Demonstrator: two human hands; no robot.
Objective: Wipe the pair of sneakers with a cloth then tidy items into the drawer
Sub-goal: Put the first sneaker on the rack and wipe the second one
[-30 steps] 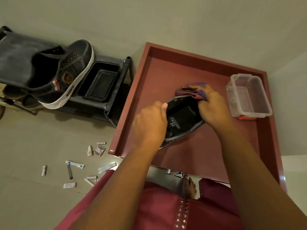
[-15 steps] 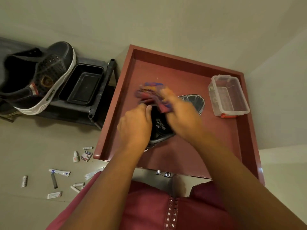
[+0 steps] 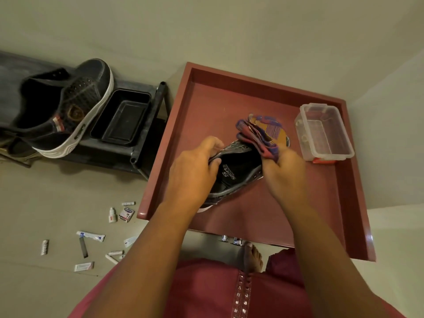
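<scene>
A dark sneaker (image 3: pixel 236 173) lies inside the open red drawer (image 3: pixel 257 102), its opening facing up. My left hand (image 3: pixel 195 171) grips the sneaker's left rim. My right hand (image 3: pixel 284 171) holds a bunched red, purple and orange cloth (image 3: pixel 261 134) against the sneaker's toe end. The second dark sneaker (image 3: pixel 68 109), with a white sole, rests on a black rack (image 3: pixel 142 134) at the left.
A clear plastic box (image 3: pixel 323 134) stands in the drawer's right side. A black tray (image 3: pixel 121 118) sits on the rack beside the second sneaker. Several small tubes, a dropper bottle (image 3: pixel 112 215) and little packets lie scattered on the floor at lower left. My foot shows below the drawer.
The cloth hand has swept from the sneaker's left side back to its toe end on the right. The left hand has kept its grip on the rim.
</scene>
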